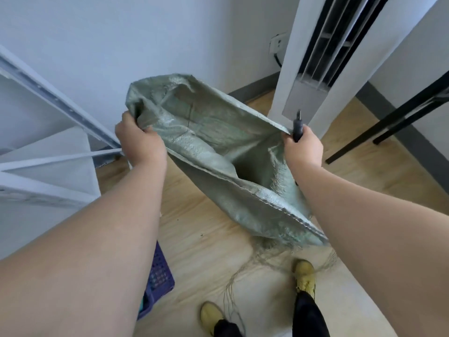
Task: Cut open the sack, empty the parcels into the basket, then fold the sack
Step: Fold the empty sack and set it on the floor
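Both forearms reach out; left hand (pixel 139 142) grips the sack (pixel 209 152) at 1 corner, right hand (pixel 303 147) pinches the opposite edge while clutching a dark cutter (pixel 297 126); sack hangs limp, apparently emptied — folding remains; purple basket (pixel 159 276) sits below-left, contents hidden.

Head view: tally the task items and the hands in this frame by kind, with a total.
Sack: 1, green, held up by both hands
Cutter: 1, dark
Basket: 1, purple, partly hidden
Hands: 2, left hand, right hand
Parcels: 0 visible
Total: 5
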Demonstrator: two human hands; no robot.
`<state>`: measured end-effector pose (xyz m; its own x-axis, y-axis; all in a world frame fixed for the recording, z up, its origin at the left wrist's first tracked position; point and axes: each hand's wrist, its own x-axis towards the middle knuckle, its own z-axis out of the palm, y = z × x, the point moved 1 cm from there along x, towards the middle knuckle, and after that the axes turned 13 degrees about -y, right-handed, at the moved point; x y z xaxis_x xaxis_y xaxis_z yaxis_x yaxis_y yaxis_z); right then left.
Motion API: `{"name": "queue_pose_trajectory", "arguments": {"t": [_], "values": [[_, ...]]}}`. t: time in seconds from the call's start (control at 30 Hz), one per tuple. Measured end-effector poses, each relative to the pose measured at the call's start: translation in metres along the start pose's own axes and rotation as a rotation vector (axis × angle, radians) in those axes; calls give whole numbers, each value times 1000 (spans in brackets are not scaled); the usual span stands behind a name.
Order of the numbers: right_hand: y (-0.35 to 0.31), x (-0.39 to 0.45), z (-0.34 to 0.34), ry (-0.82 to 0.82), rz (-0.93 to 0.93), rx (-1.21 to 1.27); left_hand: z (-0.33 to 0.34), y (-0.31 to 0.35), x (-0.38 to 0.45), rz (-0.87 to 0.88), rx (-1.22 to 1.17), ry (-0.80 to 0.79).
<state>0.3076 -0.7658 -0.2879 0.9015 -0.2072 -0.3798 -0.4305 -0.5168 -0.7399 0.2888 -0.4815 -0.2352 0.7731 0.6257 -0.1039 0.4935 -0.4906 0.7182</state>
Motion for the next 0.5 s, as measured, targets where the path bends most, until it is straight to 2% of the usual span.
{"name": "queue_pose_trajectory", "arguments": {"t": [0.07, 0.13, 0.27, 0.3, 0.37, 0.5], "values": [[3, -6, 11, -21, 29, -97, -4, -23, -6, -13, 85, -56], [5, 0, 11, 36, 57, -155, -1, -49, -8, -52, 66, -119], [7, 22, 9, 119, 39, -337, 35, -80, -20, -242, 92, -381], [10, 27, 13, 104, -1, -370, 47, -85, -24, -280, 99, -400], [21, 42, 27, 12, -52, -440, 66, -96, -21, -308, 52, -322], [63, 77, 71, -126, -37, -495, 86, -121, 9, -161, -112, 21]]}}
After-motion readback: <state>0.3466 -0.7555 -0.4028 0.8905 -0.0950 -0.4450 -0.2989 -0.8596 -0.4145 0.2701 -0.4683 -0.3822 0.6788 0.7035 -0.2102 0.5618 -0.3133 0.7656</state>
